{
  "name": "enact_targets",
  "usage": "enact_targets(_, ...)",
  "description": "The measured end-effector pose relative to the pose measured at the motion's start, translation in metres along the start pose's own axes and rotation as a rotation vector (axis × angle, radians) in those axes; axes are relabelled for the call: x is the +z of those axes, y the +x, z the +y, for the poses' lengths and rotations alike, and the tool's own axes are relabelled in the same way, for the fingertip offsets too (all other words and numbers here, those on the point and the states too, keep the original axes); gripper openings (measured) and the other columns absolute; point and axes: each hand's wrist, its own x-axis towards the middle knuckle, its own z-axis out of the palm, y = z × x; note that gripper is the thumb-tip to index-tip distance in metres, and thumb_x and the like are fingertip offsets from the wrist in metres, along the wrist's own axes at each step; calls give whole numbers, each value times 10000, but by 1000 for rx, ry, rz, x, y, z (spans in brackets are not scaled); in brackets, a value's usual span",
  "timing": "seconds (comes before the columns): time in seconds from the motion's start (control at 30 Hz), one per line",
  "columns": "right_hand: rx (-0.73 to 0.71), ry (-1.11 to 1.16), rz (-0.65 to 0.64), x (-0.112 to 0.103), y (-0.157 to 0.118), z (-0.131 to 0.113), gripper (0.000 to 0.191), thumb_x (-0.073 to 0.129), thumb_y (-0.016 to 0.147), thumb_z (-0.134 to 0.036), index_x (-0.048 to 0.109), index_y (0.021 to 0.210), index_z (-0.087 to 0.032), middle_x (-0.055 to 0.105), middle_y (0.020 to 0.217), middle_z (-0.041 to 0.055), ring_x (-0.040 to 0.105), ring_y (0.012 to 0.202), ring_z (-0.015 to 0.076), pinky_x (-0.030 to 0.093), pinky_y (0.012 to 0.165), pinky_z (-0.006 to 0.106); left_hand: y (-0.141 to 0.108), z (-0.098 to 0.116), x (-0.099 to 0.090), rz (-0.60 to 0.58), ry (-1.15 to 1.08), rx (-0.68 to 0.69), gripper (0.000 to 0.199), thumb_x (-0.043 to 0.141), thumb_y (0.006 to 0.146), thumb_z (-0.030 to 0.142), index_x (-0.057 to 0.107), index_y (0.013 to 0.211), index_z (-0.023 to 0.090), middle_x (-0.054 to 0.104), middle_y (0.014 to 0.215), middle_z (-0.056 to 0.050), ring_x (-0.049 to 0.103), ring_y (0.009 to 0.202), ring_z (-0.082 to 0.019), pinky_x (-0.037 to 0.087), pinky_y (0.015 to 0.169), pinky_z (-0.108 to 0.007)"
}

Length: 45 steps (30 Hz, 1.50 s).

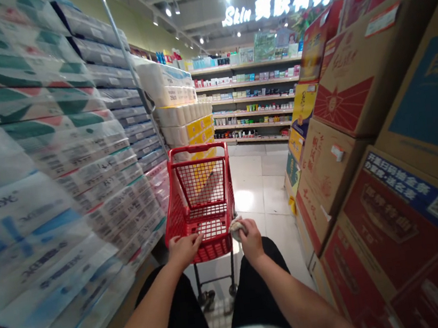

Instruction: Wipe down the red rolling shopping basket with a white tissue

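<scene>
A small red plastic shopping cart (210, 250) stands upright right before me, its basket showing no goods. At the near left corner of the basket, my left hand (184, 250) is closed over the rim, with the thumb along the top edge. My right hand (252, 239) pinches a crumpled, pale, stained cloth (236, 227) beside the near right corner of the cart. The cloth touches or nearly touches the rim; which of the two, I cannot tell.
Stacked packs of tissue paper (80, 150) line the left side, with toilet roll packs (184, 117) further on. Cardboard cartons (339, 99) are piled high at the right. Tiled floor (249, 181) runs between them to shelves of small goods (249, 83) at the back.
</scene>
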Motion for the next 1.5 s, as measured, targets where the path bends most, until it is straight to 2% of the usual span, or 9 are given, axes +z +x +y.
enact_targets(0.17, -15, 91, -90, 23, -11, -18, 375, 462, 844, -135, 631, 1174, -192, 602, 1238, 110, 558, 1181, 201, 433, 1047, 371, -5, -6, -8, -40, 10, -43, 533, 293, 890, 626, 731, 898, 322, 756, 945, -38, 638, 1017, -241, 214, 1049, -503)
enact_targets(0.33, 158, 177, -89, 43, -32, -20, 484, 440, 869, -157, 553, 1335, -224, 573, 1352, 69, 511, 1276, 197, 391, 1095, 386, -10, -8, -8, -39, 28, -40, 526, 288, 898, 610, 734, 926, 333, 757, 976, -25, 630, 1044, -231, 210, 1060, -490)
enact_targets(0.57, 392, 146, -186, 34, -11, -23, 445, 473, 838, -199, 637, 1250, -246, 708, 1099, 40, 659, 1021, 209, 512, 914, 337, -6, -10, -11, -70, 85, -63, 504, 277, 916, 567, 719, 975, 331, 741, 1059, -30, 606, 1097, -224, 199, 1070, -498)
enact_targets(0.67, 345, 95, -164, 34, -7, -25, 470, 476, 815, -185, 636, 1255, -225, 680, 1147, 61, 631, 1059, 219, 481, 957, 350, -7, 7, -4, -106, 96, -34, 439, 266, 944, 456, 676, 1056, 350, 695, 1186, -24, 579, 1143, -245, 194, 1048, -559)
enact_targets(0.77, 255, 109, -144, 37, -13, -23, 469, 480, 840, -228, 610, 1290, -241, 646, 1216, 61, 587, 1137, 222, 436, 1019, 362, -12, 37, 9, -69, 77, 148, 376, 298, 947, 349, 626, 1132, 357, 644, 1279, -9, 554, 1169, -237, 175, 1055, -552)
enact_targets(0.93, 179, 148, -119, 36, -28, -22, 415, 479, 908, -364, 626, 1271, -227, 619, 1231, 89, 576, 1151, 223, 426, 1031, 351, -21, 65, 21, 43, -13, 177, 452, 237, 974, 390, 661, 879, 263, 732, 994, -8, 595, 1048, -202, 234, 1030, -459)
enact_targets(1.2, 63, 164, -117, 51, -12, -33, 365, 484, 891, -217, 676, 1200, -241, 642, 1096, 75, 616, 1026, 177, 468, 951, 290, -40, 34, 15, 78, -85, 226, 369, 334, 957, 405, 663, 866, 262, 734, 959, 6, 592, 1028, -180, 208, 1037, -449)
enact_targets(1.37, 202, 122, -54, 52, 27, -36, 347, 520, 838, -175, 721, 1115, -234, 644, 1064, 67, 620, 971, 179, 477, 924, 297, -54, 24, 12, 115, -101, 235, 378, 358, 951, 428, 655, 791, 256, 731, 895, 21, 597, 975, -163, 203, 1044, -435)
enact_targets(1.5, 331, 48, 35, 51, 38, -37, 385, 480, 874, -244, 676, 1199, -181, 622, 1157, 106, 590, 1071, 215, 435, 998, 339, -56, 17, 10, 103, -111, 257, 383, 374, 945, 456, 669, 792, 266, 728, 892, 34, 598, 960, -151, 209, 1047, -422)
